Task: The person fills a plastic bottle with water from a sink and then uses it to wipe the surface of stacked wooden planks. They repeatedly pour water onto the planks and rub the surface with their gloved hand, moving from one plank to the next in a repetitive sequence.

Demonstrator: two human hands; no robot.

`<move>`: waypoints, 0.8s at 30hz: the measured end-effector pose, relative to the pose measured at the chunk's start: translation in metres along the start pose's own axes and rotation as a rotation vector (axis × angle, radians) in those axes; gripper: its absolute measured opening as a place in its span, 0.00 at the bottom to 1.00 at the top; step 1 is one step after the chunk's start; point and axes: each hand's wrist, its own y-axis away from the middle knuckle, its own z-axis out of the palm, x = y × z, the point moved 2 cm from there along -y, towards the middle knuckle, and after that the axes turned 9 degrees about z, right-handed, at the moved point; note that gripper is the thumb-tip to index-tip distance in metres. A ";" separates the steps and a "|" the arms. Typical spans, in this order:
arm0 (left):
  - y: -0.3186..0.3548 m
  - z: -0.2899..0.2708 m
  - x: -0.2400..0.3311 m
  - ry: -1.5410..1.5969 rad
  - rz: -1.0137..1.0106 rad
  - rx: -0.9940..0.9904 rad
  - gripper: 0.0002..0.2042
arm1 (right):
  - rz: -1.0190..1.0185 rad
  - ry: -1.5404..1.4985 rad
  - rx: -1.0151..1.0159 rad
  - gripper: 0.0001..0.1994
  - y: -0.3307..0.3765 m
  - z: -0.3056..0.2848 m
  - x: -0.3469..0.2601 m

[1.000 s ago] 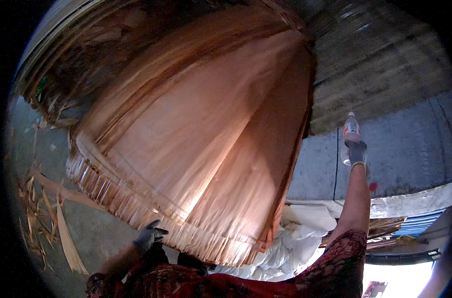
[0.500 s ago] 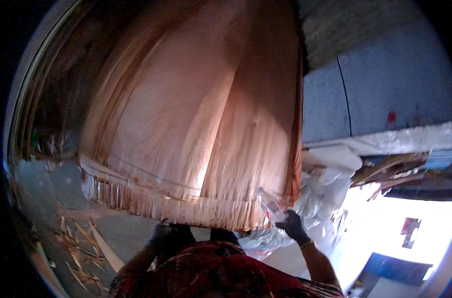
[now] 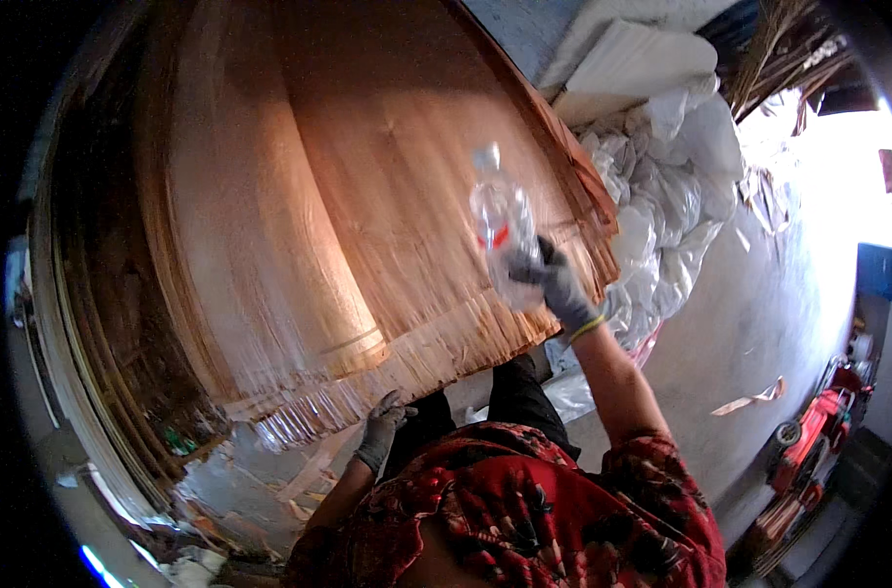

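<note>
My right hand (image 3: 563, 291), in a grey glove, grips a clear plastic bottle (image 3: 497, 208) with a red mark on its side. The bottle is held upright, its capped end away from me, over a stack of thin reddish-brown wood veneer sheets (image 3: 387, 167). Whether there is liquid in the bottle I cannot make out. My left hand (image 3: 377, 436), gloved too, is beside the near edge of the stack, its fingers loosely apart and nothing in them. A raised fold or overlap runs along the top sheet, left of the bottle.
Crumpled clear plastic sheeting (image 3: 656, 220) lies against the stack's right side. Farther right, a strip of wood scrap (image 3: 749, 397) is on the floor, with a red wheeled machine (image 3: 808, 436) beyond. More sheets stand along the left, and wood scraps (image 3: 313, 480) litter the floor near my left arm.
My view has swung to the right and down. The bottle has risen from the stack's near right edge to over the sheets. My left hand now shows beside the near edge.
</note>
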 end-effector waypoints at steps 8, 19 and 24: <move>-0.036 0.049 0.000 -0.282 -0.033 -0.115 0.25 | 0.103 -0.283 0.159 0.25 0.002 -0.119 0.149; -0.073 0.096 0.011 -0.353 -0.057 -0.113 0.25 | 0.151 -0.550 0.245 0.26 -0.064 -0.135 0.192; -0.087 0.104 0.021 -0.397 0.006 -0.108 0.24 | 0.103 -0.739 0.174 0.26 -0.065 -0.132 0.189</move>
